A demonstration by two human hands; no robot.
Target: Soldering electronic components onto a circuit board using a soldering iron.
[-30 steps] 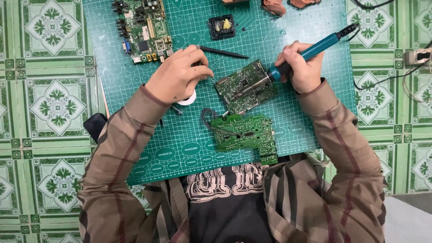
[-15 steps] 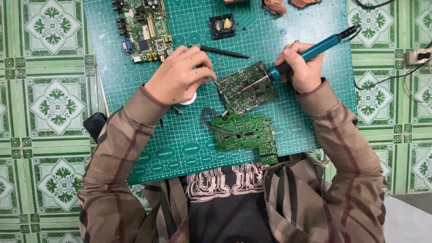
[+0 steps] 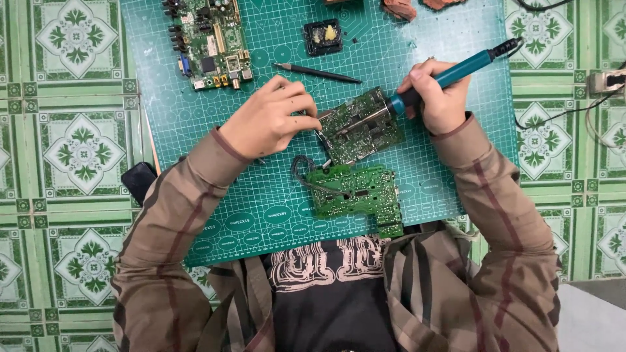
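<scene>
While both hands meet over the tilted circuit board, the soldering iron slants down onto it from the upper right.

Head view: the right hand has its fingers clamped round the blue handle of the soldering iron, whose long axis runs from the cable end at upper right down-left, so the metal tip rests on the board just left of that hand. The left hand sits at the board's left edge, fingers curled together, seemingly pinching a thin wire against it; what it grips is too small to tell. A second green board lies just below, joined by a dark wire loop. On the green cutting mat, above, lie a larger board with connectors, a thin dark pen-like tool and a small black square tin. Both hands are about equally close to the board.
</scene>
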